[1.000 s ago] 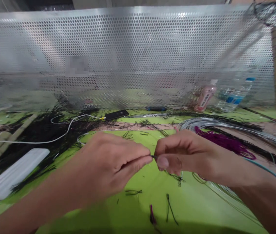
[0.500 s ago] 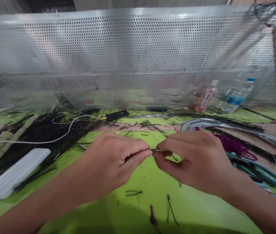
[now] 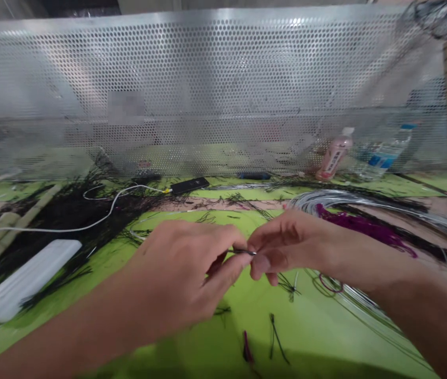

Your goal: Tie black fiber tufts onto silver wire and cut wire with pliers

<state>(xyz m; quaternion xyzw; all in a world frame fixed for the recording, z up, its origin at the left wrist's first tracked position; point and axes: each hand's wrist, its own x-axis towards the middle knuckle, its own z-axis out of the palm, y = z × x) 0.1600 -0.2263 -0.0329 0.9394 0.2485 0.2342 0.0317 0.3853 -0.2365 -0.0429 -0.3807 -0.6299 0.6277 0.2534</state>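
The left hand comes in over the green tabletop with its index finger and thumb slightly parted behind the tips, and between them shows a short, thin, dark strand with a pale shiny end. The right hand meets it there, thumb and forefinger nearly closed at the strand's shiny end (how firmly each hand grips it, I cannot tell), its other fingers loosely curled. On the near side of the hands lie a forked black cord scrap and, just to its left, a purple-and-black cord scrap. Beyond the right hand curves a bundle of silvery wires, with a tangled heap of purple cord beside it; farther off stand a pink labelled bottle and a clear plastic bottle with a blue label, both tilted. Left of the left forearm rests a flat white oblong case, and past that hand a white cable runs to a black rectangular device.
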